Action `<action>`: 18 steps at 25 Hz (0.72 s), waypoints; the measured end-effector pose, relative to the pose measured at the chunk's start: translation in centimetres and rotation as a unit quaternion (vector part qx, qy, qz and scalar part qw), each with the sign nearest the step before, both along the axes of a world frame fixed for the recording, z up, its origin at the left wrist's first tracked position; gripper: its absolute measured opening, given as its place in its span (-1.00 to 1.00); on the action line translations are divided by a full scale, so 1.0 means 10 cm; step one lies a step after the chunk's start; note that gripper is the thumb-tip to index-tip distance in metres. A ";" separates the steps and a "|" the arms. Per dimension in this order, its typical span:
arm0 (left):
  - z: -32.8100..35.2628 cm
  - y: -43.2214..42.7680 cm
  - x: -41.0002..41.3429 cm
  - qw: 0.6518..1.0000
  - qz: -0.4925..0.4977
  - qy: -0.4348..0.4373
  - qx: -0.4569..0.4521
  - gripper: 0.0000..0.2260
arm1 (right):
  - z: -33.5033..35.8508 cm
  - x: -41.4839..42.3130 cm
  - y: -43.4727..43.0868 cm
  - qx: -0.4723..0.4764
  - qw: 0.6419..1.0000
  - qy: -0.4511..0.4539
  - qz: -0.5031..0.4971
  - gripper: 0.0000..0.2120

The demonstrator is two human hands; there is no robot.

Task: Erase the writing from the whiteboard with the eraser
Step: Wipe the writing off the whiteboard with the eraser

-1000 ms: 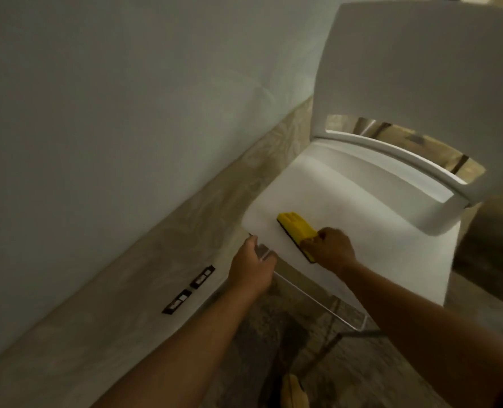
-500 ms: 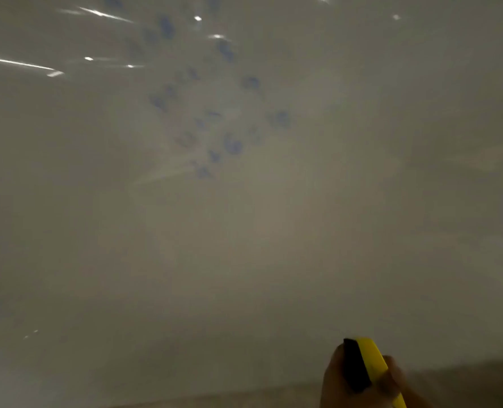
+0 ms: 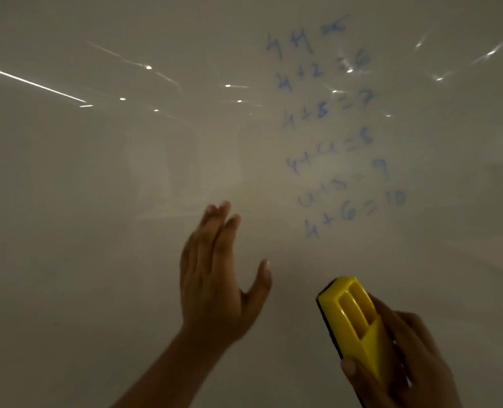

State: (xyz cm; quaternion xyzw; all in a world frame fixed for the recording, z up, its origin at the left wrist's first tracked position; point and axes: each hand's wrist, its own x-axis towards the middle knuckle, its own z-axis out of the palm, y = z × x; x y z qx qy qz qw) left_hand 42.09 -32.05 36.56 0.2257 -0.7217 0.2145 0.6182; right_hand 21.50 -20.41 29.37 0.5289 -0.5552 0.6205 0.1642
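Head view, dim light. Whiteboard (image 3: pixel 97 275) fills the whole frame; glossy surface with bright streaks and spots of reflected light across the upper part, from 9 to 2 o'clock.

Writing (image 3: pixel 335 134): blue marker, a column of 6 sums at 1 o'clock from frame centre, slanting down toward the right. Partly blurred. Legible lines: "4+2=6", "4+3=7", "4+4=8", a smeared line ending "=9", "4+6=10". Top line unclear. All 6 lines are intact, none wiped.

Left hand (image 3: pixel 215 284): raised in front of the board at 6 o'clock from centre, back of hand toward camera. Fingers (image 3: pixel 218 222) straight and close together, pointing to 12 o'clock; thumb spread out toward 2 o'clock. Grasps nothing. Cannot tell whether the palm touches the board. Bare forearm runs down to the bottom edge at 7 o'clock.

Right hand (image 3: pixel 403 363): bottom right corner, 5 o'clock. Wrapped around the lower end of the eraser (image 3: pixel 352 316), thumb on the near left edge, fingers behind on the right side.

Eraser: yellow plastic body with 2 long recessed slots, dark felt pad along its left face. Long axis tilted toward 11 o'clock. It sits below the last sum, at 6 o'clock from "4+6=10", well apart from the writing. Contact between pad and board cannot be judged.
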 end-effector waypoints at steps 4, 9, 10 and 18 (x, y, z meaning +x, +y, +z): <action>0.34 -0.44 -0.12 0.998 0.059 -0.006 0.010 -0.41 | 0.24 0.12 0.07 -0.028 0.997 0.070 -0.002 -0.27; 0.24 -0.73 -0.25 0.985 0.168 -0.038 -0.025 -0.40 | 0.41 0.02 -0.24 -0.043 0.986 0.136 -0.082 -0.29; 0.23 -0.75 -0.25 0.983 0.174 -0.040 -0.028 -0.39 | 0.40 0.01 -0.31 -0.042 0.985 0.149 -0.079 -0.29; 0.19 -0.78 -0.26 0.981 0.185 -0.033 -0.044 -0.37 | 0.55 -0.35 -0.56 -0.063 0.980 0.102 -0.159 -0.29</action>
